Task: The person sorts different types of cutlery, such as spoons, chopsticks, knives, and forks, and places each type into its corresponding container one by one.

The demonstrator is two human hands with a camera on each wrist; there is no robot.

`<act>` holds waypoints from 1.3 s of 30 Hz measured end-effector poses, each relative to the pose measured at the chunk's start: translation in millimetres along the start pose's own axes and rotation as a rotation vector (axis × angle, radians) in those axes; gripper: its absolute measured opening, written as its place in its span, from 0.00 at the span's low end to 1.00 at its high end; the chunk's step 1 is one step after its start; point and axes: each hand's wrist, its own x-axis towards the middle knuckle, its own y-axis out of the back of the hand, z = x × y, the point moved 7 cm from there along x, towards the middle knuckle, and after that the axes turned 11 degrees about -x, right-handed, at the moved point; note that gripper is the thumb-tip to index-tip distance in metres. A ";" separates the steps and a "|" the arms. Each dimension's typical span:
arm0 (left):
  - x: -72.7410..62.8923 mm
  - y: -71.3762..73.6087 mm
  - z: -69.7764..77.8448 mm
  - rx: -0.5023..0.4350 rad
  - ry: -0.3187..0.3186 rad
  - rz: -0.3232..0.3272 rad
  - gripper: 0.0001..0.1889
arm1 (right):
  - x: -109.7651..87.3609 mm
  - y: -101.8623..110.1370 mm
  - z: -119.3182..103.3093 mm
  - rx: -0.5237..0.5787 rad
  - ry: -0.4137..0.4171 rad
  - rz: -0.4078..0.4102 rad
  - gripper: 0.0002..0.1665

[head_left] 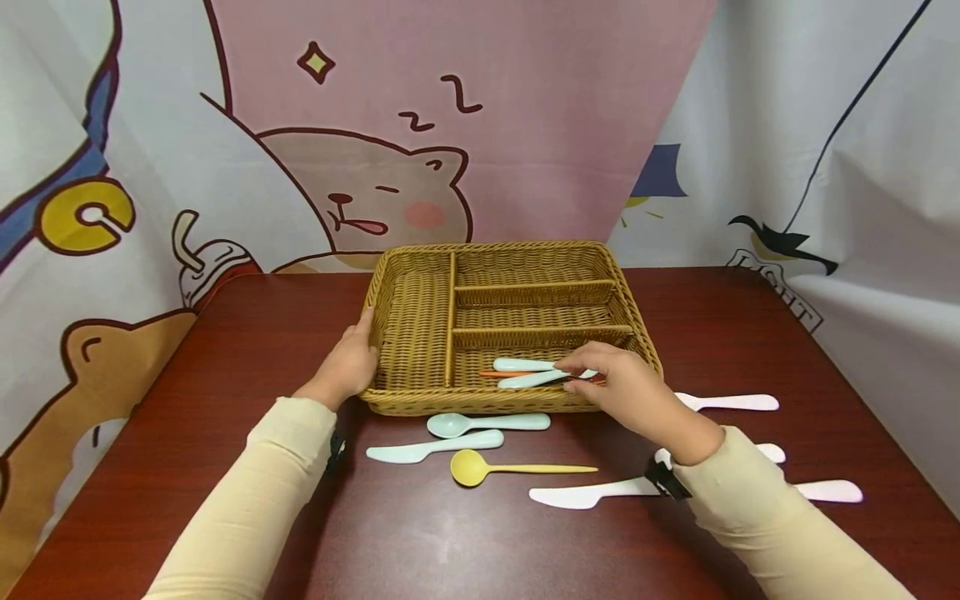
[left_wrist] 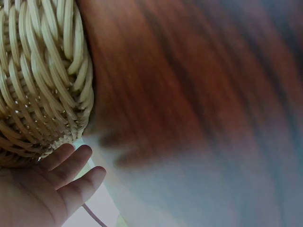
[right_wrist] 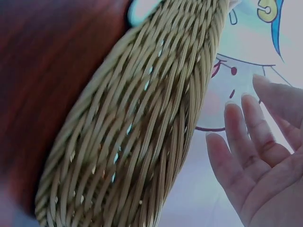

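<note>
A wicker basket point(head_left: 452, 402) with several compartments stands on the table. My left hand point(head_left: 347, 363) rests along its left side; in the left wrist view the fingers point(left_wrist: 75, 187) lie extended by the woven wall. My right hand point(head_left: 626, 390) is over the front right compartment, and its loosely bent fingers point(right_wrist: 258, 127) hold nothing in the right wrist view. Below it in that compartment lie pale blue utensils point(head_left: 525, 381) and an orange one point(head_left: 493, 374), their right ends partly hidden by the hand.
In front of the basket lie a pale blue spoon point(head_left: 450, 426), a pale blue knife point(head_left: 408, 452) and a yellow spoon point(head_left: 469, 469). White utensils, among them a knife point(head_left: 573, 497) and one by the basket's corner point(head_left: 742, 402), lie around my right forearm. A printed curtain point(head_left: 540, 125) hangs behind.
</note>
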 end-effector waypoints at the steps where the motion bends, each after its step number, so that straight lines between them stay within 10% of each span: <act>1: -0.1 0.1 0.2 -0.001 0.001 -0.001 0.34 | -2.7 -0.9 -2.1 0.003 0.003 0.008 0.15; 39: 1.8 0.4 0.5 0.002 -0.015 -0.009 0.34 | -40.0 -60.5 -22.1 -0.050 0.114 -0.281 0.10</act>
